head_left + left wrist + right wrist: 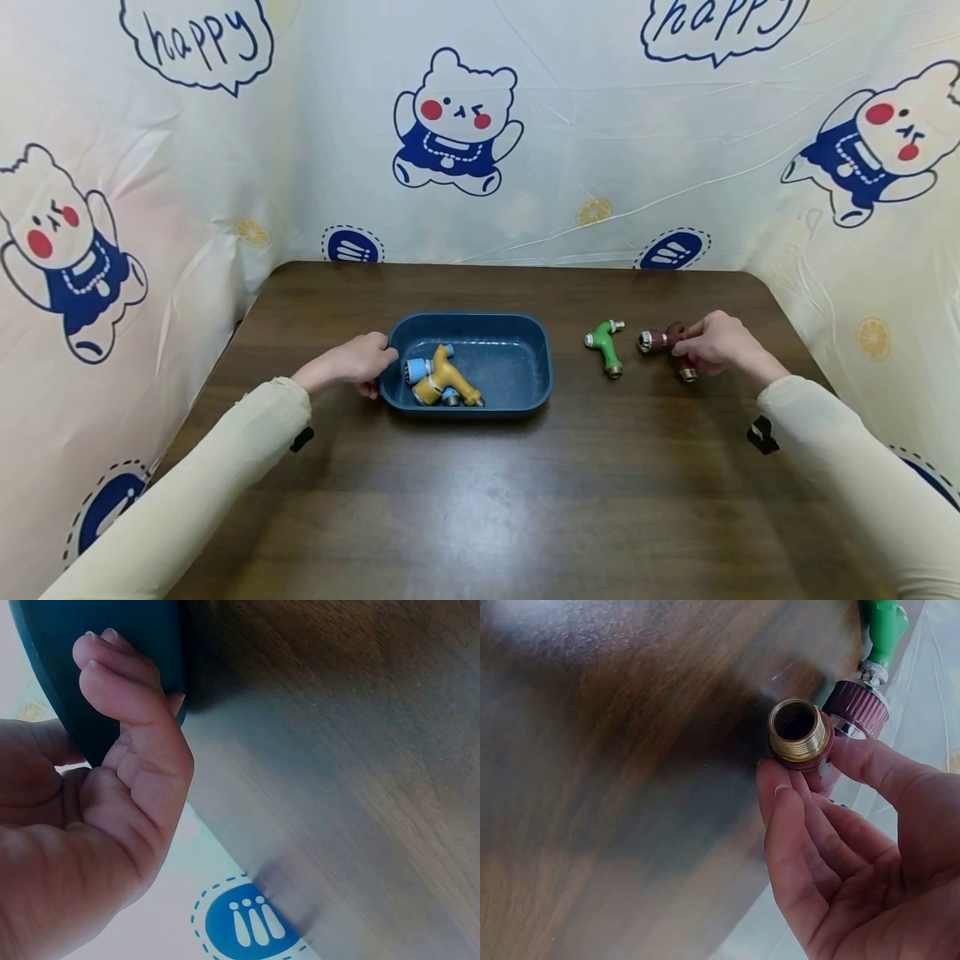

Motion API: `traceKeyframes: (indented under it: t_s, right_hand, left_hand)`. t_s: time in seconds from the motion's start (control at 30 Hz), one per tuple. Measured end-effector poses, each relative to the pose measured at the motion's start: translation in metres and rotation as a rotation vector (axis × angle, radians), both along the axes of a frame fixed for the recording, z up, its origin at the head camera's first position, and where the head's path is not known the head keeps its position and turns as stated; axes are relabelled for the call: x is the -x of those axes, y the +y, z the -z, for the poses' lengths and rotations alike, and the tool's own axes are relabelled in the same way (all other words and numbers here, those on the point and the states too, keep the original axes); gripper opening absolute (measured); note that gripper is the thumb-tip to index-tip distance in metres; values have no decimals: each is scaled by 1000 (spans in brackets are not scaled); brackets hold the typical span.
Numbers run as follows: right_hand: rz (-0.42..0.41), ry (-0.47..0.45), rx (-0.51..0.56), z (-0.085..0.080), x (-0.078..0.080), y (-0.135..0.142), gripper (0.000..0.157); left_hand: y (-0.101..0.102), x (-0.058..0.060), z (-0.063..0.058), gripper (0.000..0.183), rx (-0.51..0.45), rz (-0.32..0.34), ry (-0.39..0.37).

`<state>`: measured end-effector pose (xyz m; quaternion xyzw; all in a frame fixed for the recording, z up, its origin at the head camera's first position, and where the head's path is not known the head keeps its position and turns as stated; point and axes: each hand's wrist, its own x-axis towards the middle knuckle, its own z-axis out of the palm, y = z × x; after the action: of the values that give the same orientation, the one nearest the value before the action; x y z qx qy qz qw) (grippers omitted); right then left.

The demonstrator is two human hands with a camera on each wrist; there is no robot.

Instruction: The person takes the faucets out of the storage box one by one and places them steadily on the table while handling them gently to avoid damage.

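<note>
At its left end, my left hand grips the rim of a dark blue tray; in the left wrist view its curled fingers lie against the outer wall. Inside the tray, at the left, a yellow branched pipe fitting lies partly over a light blue one. Toward the right side of the table, my right hand pinches a dark red branched pipe fitting. Its brass threaded end faces the right wrist camera. A green branched pipe fitting lies just left of it.
Everything rests on a brown wooden table with rounded far corners. A pale curtain printed with cartoon bears encloses its back and sides.
</note>
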<state>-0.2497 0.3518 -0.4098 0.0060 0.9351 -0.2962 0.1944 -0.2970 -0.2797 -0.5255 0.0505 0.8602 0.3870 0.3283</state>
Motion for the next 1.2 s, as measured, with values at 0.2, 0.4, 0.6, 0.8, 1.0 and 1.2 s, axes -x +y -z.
traceKeyframes:
  t_s: [0.2,0.4,0.6,0.8,1.0,1.2]
  right_hand:
    - [-2,-11,-7,1,1,3,24]
    - [14,-14,-1,1,3,3,28]
    - [19,-20,11,0,2,3,27]
    - [0,-27,10,0,4,6,22]
    - [-1,-37,18,2,5,9,22]
    - [0,-42,14,4,8,10,22]
  left_hand:
    - [5,-9,-12,36,6,18,18]
    - [32,-49,-73,34,79,108,91]
    - [28,-41,-66,32,81,111,77]
    - [30,-41,-67,34,87,116,77]
    - [31,-41,-69,34,111,99,69]
    - [11,-14,-22,35,41,2,14]
